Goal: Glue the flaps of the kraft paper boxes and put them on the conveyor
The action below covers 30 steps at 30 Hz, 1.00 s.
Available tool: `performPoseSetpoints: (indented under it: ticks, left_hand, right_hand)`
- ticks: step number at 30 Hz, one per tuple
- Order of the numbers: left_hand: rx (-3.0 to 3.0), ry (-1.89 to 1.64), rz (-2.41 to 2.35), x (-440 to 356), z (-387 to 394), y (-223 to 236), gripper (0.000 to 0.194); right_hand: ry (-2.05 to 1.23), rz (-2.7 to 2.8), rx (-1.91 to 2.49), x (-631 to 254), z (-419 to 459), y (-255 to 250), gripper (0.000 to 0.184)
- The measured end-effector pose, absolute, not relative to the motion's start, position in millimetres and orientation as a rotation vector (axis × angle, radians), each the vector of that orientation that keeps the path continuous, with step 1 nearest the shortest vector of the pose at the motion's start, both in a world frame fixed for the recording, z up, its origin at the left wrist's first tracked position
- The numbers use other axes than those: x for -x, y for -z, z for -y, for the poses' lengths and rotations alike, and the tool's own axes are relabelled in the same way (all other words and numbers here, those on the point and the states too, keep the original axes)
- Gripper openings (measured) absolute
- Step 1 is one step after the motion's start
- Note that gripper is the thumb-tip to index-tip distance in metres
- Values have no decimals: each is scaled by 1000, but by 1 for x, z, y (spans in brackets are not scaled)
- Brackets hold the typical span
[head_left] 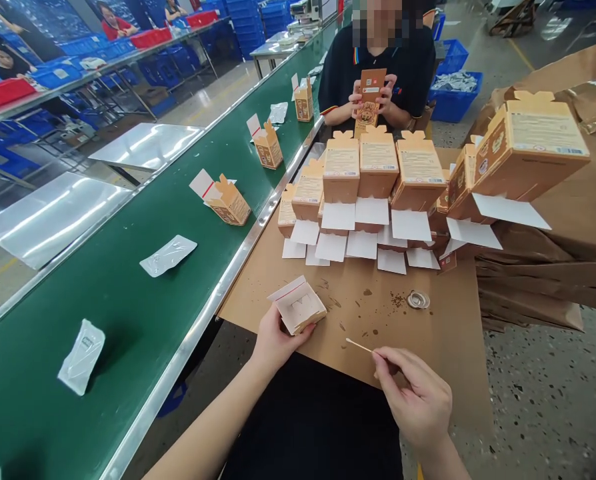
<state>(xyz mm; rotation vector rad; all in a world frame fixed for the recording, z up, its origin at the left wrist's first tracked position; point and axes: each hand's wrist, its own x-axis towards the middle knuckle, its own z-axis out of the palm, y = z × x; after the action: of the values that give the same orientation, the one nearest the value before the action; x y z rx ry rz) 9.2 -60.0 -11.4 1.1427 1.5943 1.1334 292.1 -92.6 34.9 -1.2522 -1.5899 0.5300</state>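
Note:
My left hand (277, 339) is closed around a small open carton (301, 308), its white inside facing me and its flap with a red strip raised. Between the thumb and fingers of my right hand (414, 390) is a cotton swab (359, 345), its tip pointing left toward the carton. The swab and the carton are apart. Beyond them, on the brown cardboard tabletop (448, 340), lies a small round dish (418, 300) beside dark specks and stains. Stacked brown cartons (342, 167) with white flaps hanging toward me stand at the table's far side.
Along the left runs a green conveyor belt (143, 320) with a metal edge, carrying silver sachets (168, 256) and several open cartons (228, 202). Across the table a person (378, 73) holds a carton. Brown wrapping paper (543, 267) bulges at the right.

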Motion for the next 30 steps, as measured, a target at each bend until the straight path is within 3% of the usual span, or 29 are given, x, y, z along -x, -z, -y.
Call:
performPoseSetpoints:
  ticks: [6, 11, 16, 24, 30]
  left_hand:
    - [-1127, -1208, -1589, 11, 54, 7, 66]
    - [-782, -1657, -1936, 127, 38, -7, 81]
    - [-630, -1670, -2060, 217, 36, -21, 71]
    - [-715, -1566, -1967, 222, 42, -5, 89]
    - [-767, -1513, -2010, 226, 29, -1, 88]
  right_hand:
    - [-538, 1602, 1271, -295, 94, -29, 25]
    - [-457, 1521, 1401, -314, 99, -11, 30]
    - [-451, 1480, 1502, -321, 97, 2, 40]
    - [-459, 1466, 1594, -319, 90, -2, 53]
    - [-482, 1454, 1601, -315, 90, -15, 45]
